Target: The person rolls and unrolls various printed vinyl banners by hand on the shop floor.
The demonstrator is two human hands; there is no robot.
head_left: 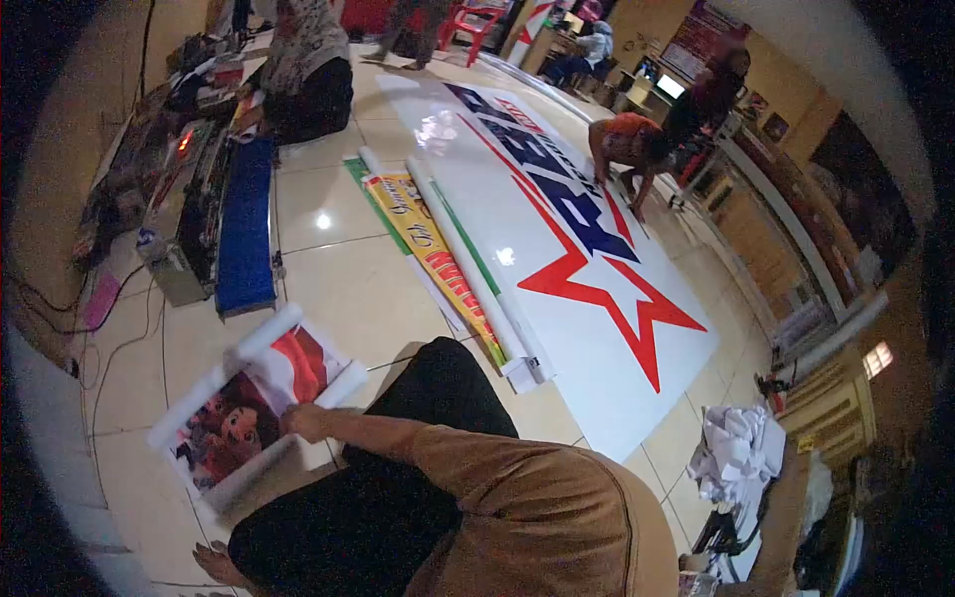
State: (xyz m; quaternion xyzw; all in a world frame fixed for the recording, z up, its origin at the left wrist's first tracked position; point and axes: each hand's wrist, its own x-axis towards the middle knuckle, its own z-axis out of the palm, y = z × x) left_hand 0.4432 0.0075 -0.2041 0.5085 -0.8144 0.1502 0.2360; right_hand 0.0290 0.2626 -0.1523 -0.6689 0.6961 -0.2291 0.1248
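My right hand [308, 423] is closed at the near edge of a partly rolled printed poster [235, 426] on the floor. The poster shows a cartoon face and a red and white area, and white rolled edges [194, 403] run along its sides. My right arm, in a brown sleeve, reaches across between my black-trousered knees. The exact finger grip is small and blurred. No left hand shows; bare toes [217, 563] are at the lower left beside my leg.
Yellow and green rolled banners [438, 264] lie beyond my knee. A large white banner [587, 328] with red and blue print stretches behind them. One person [629, 144] bends over it; others are farther back. A blue-topped machine [246, 224], cables and crumpled white material [736, 453] are around.
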